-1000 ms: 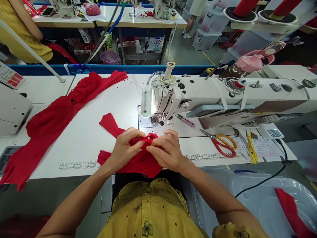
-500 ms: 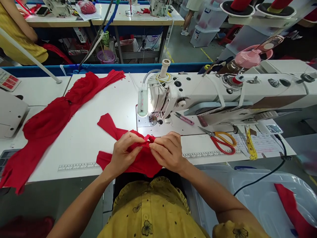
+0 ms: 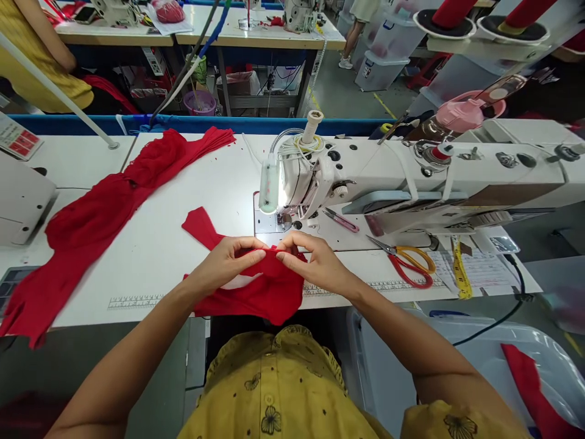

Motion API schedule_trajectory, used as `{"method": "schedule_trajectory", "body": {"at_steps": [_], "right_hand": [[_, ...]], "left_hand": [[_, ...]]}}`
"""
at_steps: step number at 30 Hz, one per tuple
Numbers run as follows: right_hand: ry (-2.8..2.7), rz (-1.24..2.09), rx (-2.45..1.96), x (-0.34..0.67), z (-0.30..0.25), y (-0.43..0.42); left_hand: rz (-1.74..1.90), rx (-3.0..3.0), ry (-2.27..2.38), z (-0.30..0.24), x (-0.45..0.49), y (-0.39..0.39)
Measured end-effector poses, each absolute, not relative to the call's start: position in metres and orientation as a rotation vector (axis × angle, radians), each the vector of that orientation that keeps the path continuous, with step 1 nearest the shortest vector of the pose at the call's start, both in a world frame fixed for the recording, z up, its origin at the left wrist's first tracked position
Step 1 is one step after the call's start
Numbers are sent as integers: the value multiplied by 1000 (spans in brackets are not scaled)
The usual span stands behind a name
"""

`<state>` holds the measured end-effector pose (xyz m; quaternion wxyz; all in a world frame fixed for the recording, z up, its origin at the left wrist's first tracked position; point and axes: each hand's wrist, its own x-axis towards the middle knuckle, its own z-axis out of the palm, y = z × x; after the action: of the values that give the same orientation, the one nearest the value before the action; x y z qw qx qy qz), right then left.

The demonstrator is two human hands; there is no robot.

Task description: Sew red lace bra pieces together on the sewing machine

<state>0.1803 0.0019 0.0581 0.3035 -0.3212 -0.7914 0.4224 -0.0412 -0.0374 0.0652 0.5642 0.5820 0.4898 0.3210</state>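
Note:
My left hand [image 3: 227, 261] and my right hand [image 3: 315, 261] both pinch the top edge of a red fabric piece [image 3: 267, 292] at the table's front edge. The fingertips of the two hands nearly meet, just in front of the needle area of the white sewing machine [image 3: 320, 174]. The cloth hangs down below my hands and over the table edge toward my lap. A tail of the same red fabric [image 3: 200, 224] lies on the table up and to the left of my left hand.
A long pile of red fabric [image 3: 95, 219] stretches across the left of the white table [image 3: 183, 183]. Orange-handled scissors [image 3: 411, 259], pink snips [image 3: 342, 221] and a yellow tape measure [image 3: 460, 271] lie right of the needle. A plastic bin [image 3: 479, 366] with red cloth stands at lower right. Another person sits upper left.
Both hands have moved up and a little apart, lifting the fabric's edge toward the machine. The cloth now spreads wider and hangs flatter beneath them.

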Motion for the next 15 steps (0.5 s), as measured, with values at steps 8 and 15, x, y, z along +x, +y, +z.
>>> {"method": "schedule_trajectory", "body": {"at_steps": [8,15], "right_hand": [[-2215,473,-814,178,49,-8],[-2218,506,-817,177,48,-5]], "left_hand": [[755,1444,1166,66,-40,-37],[787,1457,1195,63,-37,-38]]}}
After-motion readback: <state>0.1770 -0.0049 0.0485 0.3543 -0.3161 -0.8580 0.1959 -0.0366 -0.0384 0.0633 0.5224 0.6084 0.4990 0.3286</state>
